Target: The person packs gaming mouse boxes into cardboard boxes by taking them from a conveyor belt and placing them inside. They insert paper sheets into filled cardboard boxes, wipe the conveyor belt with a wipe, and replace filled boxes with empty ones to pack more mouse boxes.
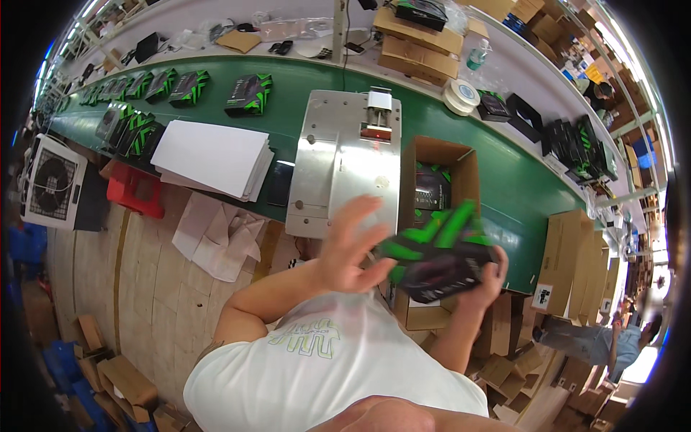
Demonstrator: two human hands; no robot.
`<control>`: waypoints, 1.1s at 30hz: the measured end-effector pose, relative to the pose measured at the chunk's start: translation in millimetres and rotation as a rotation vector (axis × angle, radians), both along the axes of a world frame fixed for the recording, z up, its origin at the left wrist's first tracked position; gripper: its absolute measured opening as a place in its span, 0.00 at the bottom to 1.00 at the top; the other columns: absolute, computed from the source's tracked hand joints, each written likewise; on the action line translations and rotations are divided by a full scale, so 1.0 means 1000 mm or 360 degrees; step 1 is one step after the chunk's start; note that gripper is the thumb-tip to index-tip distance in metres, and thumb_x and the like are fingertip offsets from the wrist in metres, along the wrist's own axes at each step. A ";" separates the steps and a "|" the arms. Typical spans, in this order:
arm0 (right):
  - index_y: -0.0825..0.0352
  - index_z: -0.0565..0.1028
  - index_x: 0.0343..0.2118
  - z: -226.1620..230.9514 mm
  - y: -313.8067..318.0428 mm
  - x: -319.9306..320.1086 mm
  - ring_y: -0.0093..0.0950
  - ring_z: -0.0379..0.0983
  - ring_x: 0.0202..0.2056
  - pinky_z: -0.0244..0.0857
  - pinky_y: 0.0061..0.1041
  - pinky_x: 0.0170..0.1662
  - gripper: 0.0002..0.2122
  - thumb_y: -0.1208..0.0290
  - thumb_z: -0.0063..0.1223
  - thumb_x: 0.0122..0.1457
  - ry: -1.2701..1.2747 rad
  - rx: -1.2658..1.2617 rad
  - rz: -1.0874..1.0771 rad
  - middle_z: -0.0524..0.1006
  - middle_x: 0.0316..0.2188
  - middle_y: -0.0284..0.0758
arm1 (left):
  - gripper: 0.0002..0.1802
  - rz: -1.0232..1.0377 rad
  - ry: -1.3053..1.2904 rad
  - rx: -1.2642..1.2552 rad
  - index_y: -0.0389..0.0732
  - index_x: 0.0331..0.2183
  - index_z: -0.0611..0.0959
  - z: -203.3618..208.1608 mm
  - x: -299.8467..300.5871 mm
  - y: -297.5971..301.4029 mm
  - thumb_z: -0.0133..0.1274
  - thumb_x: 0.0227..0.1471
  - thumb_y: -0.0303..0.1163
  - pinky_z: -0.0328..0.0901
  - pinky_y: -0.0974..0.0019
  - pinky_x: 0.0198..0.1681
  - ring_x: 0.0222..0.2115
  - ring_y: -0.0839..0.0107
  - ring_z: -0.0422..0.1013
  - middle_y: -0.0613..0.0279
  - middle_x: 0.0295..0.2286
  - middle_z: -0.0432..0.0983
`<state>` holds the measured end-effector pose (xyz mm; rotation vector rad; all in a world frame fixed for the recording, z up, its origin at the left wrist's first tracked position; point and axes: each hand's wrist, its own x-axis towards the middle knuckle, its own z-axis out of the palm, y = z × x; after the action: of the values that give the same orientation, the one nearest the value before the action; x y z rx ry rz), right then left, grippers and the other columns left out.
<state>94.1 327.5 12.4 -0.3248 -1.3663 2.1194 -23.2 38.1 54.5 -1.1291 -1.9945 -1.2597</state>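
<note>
My right hand [491, 279] grips a black and green product box [443, 263] by its right end, tilted in front of my chest and blurred by motion. Just left of that box, my left hand [354, 248] is raised with its fingers spread; it seems to hold nothing, and whether the thumb touches the box I cannot tell. Beyond the held box stands an open brown carton [461, 155] with similar black and green boxes [432, 189] inside. A metal machine plate [324, 165] lies to the carton's left, with a small roller device [378, 119] at its far end.
White paper sheets [212, 155] are stacked left of the plate. Several black and green boxes [248, 95] line the green bench [504, 183]. A tape roll [461, 95] sits by the back shelf. Brown cartons [565, 259] stand at the right, where another person [604, 342] is visible.
</note>
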 end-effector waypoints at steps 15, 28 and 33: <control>0.69 0.78 0.46 -0.059 0.016 0.063 0.35 0.72 0.44 0.62 0.29 0.53 0.16 0.70 0.62 0.54 -0.1027 0.1714 -0.0688 0.77 0.40 0.41 | 0.26 0.1398 -0.0843 -0.0996 0.42 0.56 0.67 -0.343 -0.150 -0.147 0.49 0.58 0.36 0.60 0.52 0.57 0.56 0.46 0.61 0.43 0.54 0.65; 0.65 0.72 0.51 -0.026 0.009 0.033 0.46 0.69 0.48 0.63 0.39 0.54 0.26 0.58 0.61 0.50 -0.1781 0.2599 0.0007 0.76 0.44 0.44 | 0.42 0.1707 -0.1053 -0.0900 0.40 0.57 0.66 -0.307 -0.151 -0.122 0.62 0.42 0.44 0.63 0.50 0.51 0.50 0.51 0.65 0.49 0.49 0.68; 0.71 0.72 0.48 -0.015 0.002 -0.007 0.51 0.70 0.48 0.65 0.42 0.51 0.31 0.50 0.61 0.49 -0.2166 0.2486 0.0491 0.75 0.46 0.50 | 0.47 0.1637 -0.0992 -0.0759 0.38 0.60 0.61 -0.299 -0.139 -0.127 0.63 0.43 0.46 0.60 0.49 0.55 0.52 0.47 0.62 0.45 0.51 0.66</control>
<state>87.0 329.7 -2.7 -0.8908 -3.3528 0.1247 -162.1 -88.8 -244.3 0.2845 -2.8171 -0.5943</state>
